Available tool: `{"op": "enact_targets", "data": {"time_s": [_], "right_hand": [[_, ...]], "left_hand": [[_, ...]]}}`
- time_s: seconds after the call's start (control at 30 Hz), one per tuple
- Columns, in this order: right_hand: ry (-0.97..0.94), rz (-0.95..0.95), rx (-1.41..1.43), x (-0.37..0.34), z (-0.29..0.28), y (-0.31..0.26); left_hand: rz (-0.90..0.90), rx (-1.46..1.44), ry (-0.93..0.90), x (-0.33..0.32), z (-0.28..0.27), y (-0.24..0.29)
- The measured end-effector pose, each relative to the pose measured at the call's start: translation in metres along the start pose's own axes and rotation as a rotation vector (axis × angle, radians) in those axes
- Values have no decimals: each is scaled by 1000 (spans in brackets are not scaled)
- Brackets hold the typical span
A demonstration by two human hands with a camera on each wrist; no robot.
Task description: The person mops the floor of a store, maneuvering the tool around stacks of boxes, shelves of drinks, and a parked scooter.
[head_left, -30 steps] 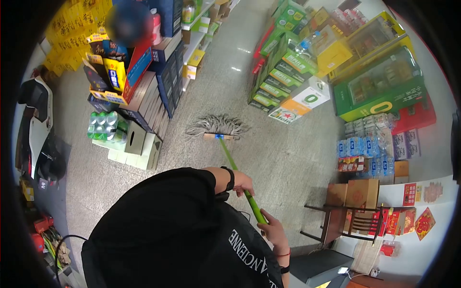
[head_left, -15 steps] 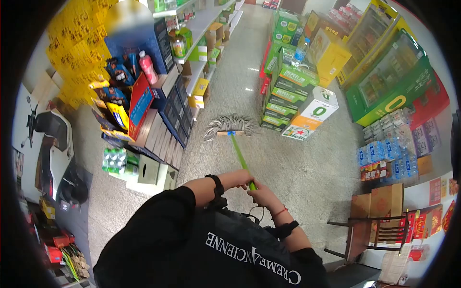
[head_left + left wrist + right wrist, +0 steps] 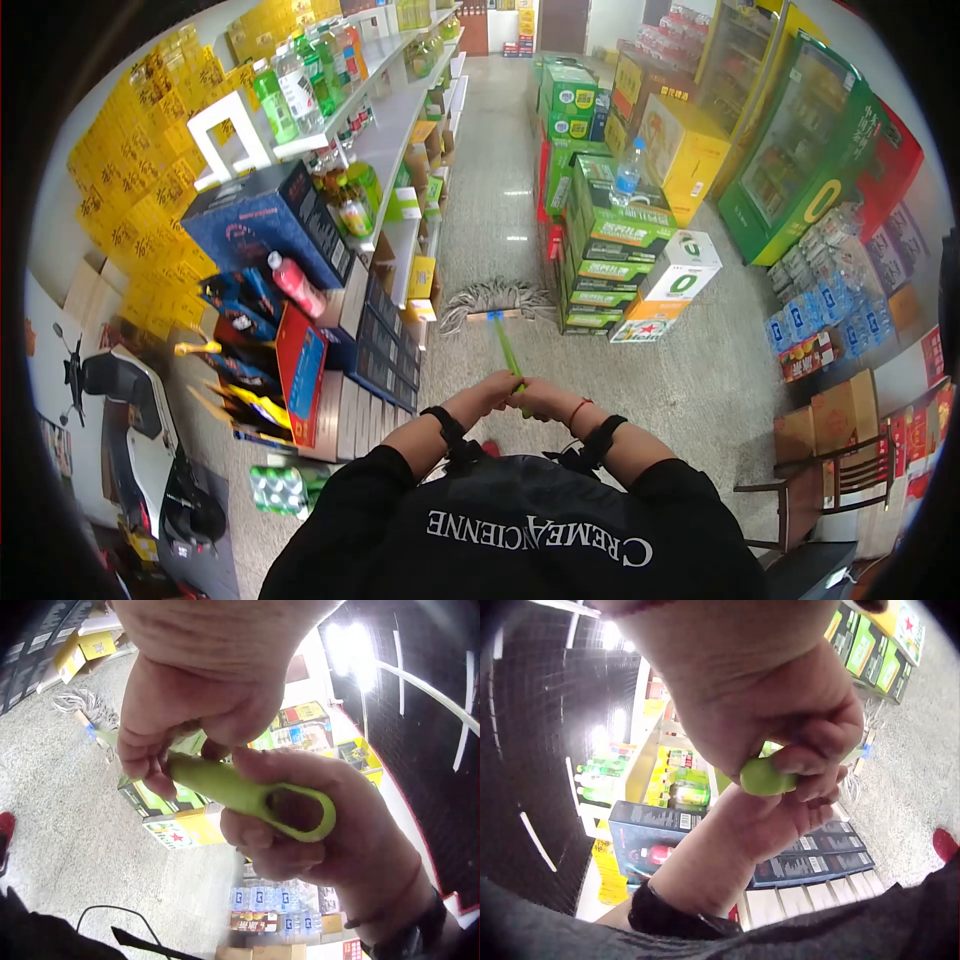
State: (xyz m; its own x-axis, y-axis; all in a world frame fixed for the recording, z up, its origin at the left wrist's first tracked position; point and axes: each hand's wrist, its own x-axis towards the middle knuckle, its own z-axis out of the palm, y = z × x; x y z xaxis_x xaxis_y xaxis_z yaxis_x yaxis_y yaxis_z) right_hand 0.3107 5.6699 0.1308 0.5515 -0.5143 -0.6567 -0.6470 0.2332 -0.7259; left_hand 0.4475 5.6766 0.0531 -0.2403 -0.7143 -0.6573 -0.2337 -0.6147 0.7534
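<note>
Floor [image 3: 490,220], grey and speckled, runs down a shop aisle and catches bright streaks of light. White shelves [image 3: 388,150] line its left side, with dark blue boxes [image 3: 385,340] at their near end; on the right stand stacked green cartons [image 3: 605,240], a water bottle [image 3: 628,175] on top. Farther right is a green drinks fridge [image 3: 790,165]; a scooter [image 3: 140,420] is parked at far left and a dark wooden chair [image 3: 795,500] stands near the lower right.

The mop head [image 3: 500,296] lies on the floor ahead of both hands, strands spread away from the person, just beside the cartons. Its green handle [image 3: 509,355] slopes back up to the hands. The left hand [image 3: 488,393] curls round it on the mop-head side; the right hand [image 3: 548,400], close against the left, grips the looped end.
</note>
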Motion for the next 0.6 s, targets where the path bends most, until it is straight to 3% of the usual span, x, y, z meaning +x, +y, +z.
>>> {"op": "enact_targets", "data": {"time_s": [0.07, 0.2, 0.27, 0.3, 0.6], "right_hand": [[-48, 14, 17, 30, -13, -17], [-24, -8, 40, 59, -27, -47], [-26, 2, -122, 80, -41, -51], [-11, 19, -40, 88, -46, -57], [-73, -52, 1, 174, -97, -100]], "left_hand": [[-41, -181, 30, 0, -23, 17], [0, -189, -28, 4, -65, 32], [-11, -183, -73, 14, -78, 39], [99, -84, -90, 16, -84, 44], [113, -173, -15, 45, -152, 98]]}}
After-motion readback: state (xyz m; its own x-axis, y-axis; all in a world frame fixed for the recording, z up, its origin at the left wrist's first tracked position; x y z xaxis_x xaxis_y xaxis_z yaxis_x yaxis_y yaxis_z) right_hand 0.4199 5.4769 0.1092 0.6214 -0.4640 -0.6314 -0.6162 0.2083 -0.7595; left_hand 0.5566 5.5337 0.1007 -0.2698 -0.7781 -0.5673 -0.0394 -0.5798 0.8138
